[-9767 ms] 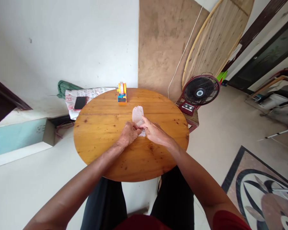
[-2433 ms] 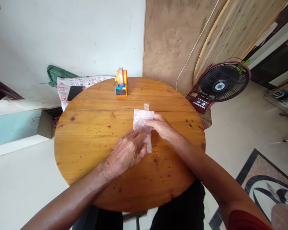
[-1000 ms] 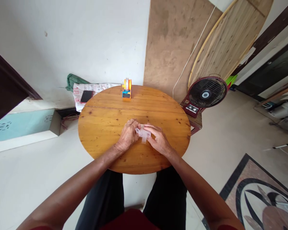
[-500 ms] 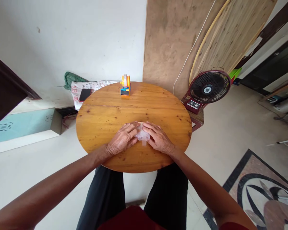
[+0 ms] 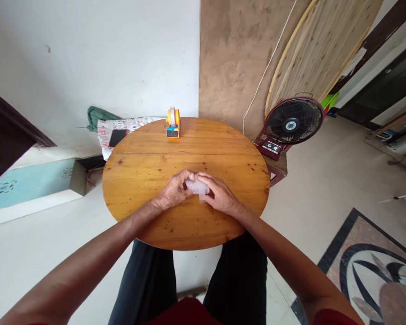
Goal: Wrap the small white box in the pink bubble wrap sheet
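Between my two hands is a small, whitish, see-through plastic bundle (image 5: 196, 185). A pale strip, like a piece of clear tape, hangs from its near edge. My left hand (image 5: 176, 188) grips the bundle's left end, thumb and fingers curled round it. On the other side, my right hand (image 5: 221, 193) holds the right end, fingers over the top and thumb at the near side. The bundle is at the middle of a round wooden table (image 5: 176, 230), on or just above its surface; I cannot tell which. Its exact kind is unclear.
An orange and blue tape dispenser (image 5: 173, 124) stands at the table's far edge. Behind the left edge lie a printed white sack (image 5: 104, 141) and a dark phone-like object (image 5: 117, 136). To the right, a dark red fan (image 5: 292, 124) sits on a low wooden stand.
Both hands have closed more firmly round the plastic bundle, which has turned and looks flatter and wider. The left thumb now shows on top. The whole view has shifted slightly.
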The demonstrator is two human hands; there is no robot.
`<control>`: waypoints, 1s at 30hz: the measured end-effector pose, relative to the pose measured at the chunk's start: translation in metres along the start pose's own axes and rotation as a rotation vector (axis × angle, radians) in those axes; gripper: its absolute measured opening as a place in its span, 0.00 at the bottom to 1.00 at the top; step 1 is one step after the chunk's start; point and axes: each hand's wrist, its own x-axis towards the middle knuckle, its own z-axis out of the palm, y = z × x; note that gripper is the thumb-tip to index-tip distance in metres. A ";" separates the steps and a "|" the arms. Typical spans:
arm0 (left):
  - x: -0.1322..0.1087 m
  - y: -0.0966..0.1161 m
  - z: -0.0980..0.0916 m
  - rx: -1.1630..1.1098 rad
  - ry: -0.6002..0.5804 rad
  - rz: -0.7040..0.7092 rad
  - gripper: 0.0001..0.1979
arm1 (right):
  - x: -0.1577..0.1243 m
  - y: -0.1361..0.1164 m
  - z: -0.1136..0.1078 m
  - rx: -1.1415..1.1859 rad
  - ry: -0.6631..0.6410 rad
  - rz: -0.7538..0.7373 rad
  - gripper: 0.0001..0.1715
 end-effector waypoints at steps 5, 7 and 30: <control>0.028 0.008 -0.013 -0.216 0.032 -0.342 0.19 | 0.032 0.007 -0.004 0.387 -0.025 0.304 0.29; 0.039 0.009 -0.018 -0.243 0.005 -0.411 0.22 | 0.045 0.012 -0.007 0.590 -0.071 0.452 0.26; 0.045 -0.003 -0.011 -0.784 -0.111 -0.342 0.22 | 0.062 0.029 -0.010 0.895 0.051 0.480 0.23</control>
